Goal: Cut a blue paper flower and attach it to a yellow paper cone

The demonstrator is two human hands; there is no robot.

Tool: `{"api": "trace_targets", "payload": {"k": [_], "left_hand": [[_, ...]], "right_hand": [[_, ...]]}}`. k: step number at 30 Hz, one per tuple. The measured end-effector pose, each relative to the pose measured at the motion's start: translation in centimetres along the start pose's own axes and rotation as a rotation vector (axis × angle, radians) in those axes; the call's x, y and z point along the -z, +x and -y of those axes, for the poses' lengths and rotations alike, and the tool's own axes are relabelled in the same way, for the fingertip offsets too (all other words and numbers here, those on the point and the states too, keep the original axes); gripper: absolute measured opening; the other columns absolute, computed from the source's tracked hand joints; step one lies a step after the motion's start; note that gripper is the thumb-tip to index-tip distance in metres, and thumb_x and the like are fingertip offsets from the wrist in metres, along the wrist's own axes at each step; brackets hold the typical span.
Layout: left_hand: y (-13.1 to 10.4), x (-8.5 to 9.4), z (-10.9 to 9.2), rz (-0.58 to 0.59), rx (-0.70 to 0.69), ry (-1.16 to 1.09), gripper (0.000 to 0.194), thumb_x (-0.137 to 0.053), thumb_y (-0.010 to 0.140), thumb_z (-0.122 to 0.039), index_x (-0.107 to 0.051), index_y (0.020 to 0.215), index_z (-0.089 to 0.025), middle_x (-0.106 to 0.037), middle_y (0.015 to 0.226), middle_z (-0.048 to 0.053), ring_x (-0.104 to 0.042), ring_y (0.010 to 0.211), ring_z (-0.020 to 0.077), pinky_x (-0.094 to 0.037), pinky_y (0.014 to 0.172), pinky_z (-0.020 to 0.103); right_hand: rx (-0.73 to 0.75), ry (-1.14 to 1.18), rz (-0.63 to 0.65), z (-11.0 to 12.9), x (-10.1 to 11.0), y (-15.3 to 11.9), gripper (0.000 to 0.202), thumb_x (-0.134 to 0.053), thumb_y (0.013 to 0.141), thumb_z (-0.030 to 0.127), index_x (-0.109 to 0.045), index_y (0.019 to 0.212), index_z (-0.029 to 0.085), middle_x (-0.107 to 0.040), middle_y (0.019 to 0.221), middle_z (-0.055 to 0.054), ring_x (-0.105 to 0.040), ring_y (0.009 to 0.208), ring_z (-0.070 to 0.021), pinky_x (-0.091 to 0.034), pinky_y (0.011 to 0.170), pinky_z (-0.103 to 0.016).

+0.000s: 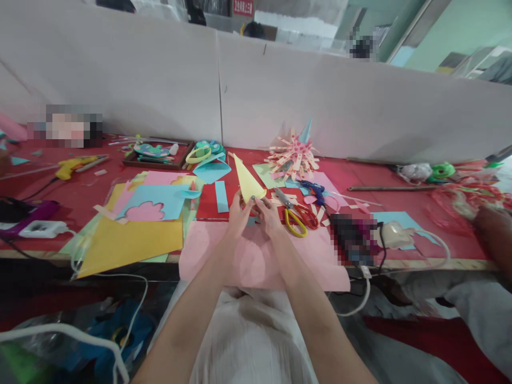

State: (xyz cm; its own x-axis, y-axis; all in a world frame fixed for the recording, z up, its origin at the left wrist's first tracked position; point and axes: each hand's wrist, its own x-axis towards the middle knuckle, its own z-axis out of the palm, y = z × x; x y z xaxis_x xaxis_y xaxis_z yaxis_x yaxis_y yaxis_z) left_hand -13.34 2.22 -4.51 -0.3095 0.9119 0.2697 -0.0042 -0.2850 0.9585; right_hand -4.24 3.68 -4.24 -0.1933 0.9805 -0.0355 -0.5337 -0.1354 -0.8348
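Note:
A pale yellow paper cone points up and away from me, held at its wide end by both hands. My left hand is closed on its lower left side. On the lower right edge, the fingers of my right hand grip the cone, close to those of the left. Pink paper lies under my wrists and hangs over the table edge. Just right of my right hand are scissors with yellow handles. A light blue paper strip rests on red paper to the left.
Yellow card and blue paper spread to the left, near a yellow glue gun. Behind stands a spiky paper piece with a blue cone. A blue glue gun and cabled power strip sit right. Another person's arm reaches in.

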Motion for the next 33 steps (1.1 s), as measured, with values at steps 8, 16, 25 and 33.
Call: {"api": "trace_targets", "payload": {"k": [8,16,25,33], "left_hand": [[0.1,0.1,0.6,-0.001,0.004,0.013,0.045,-0.051,0.082,-0.05,-0.051,0.118,-0.022,-0.062,0.116,0.01,-0.061,0.106,0.023,-0.051,0.087,0.037],[0.0,0.1,-0.4,-0.023,0.002,0.005,0.045,-0.052,0.081,-0.049,-0.052,0.117,-0.022,-0.063,0.114,0.009,-0.06,0.105,0.0218,-0.05,0.088,0.035],[0.0,0.5,-0.7,-0.08,-0.166,0.208,0.045,-0.054,0.082,-0.045,-0.049,0.123,-0.027,-0.049,0.131,0.009,-0.047,0.122,0.0229,-0.043,0.097,0.038],[-0.2,0.6,-0.1,0.018,-0.431,0.499,0.018,-0.061,0.079,-0.029,-0.062,0.095,-0.023,-0.042,0.136,0.008,-0.034,0.132,0.0244,-0.033,0.106,0.043]], "right_hand": [[0.03,-0.036,-0.052,0.3,0.1,0.1,0.028,-0.076,0.056,0.038,-0.057,0.066,0.02,-0.06,0.064,0.006,-0.055,0.056,-0.0069,-0.048,0.055,-0.019],[-0.03,0.014,0.002,0.1,0.1,-0.1,0.032,-0.078,0.055,0.04,-0.055,0.065,0.02,-0.052,0.054,0.008,-0.05,0.047,-0.0052,-0.046,0.05,-0.018],[-0.009,0.044,-0.072,0.3,0.1,-0.1,0.031,-0.076,0.058,0.039,-0.053,0.061,0.02,-0.05,0.053,0.008,-0.049,0.047,-0.0057,-0.049,0.056,-0.02],[0.014,0.07,-0.153,-0.1,0.7,0.6,0.027,-0.076,0.058,0.035,-0.055,0.066,0.019,-0.058,0.061,0.006,-0.052,0.048,-0.0056,-0.046,0.049,-0.017]]}}
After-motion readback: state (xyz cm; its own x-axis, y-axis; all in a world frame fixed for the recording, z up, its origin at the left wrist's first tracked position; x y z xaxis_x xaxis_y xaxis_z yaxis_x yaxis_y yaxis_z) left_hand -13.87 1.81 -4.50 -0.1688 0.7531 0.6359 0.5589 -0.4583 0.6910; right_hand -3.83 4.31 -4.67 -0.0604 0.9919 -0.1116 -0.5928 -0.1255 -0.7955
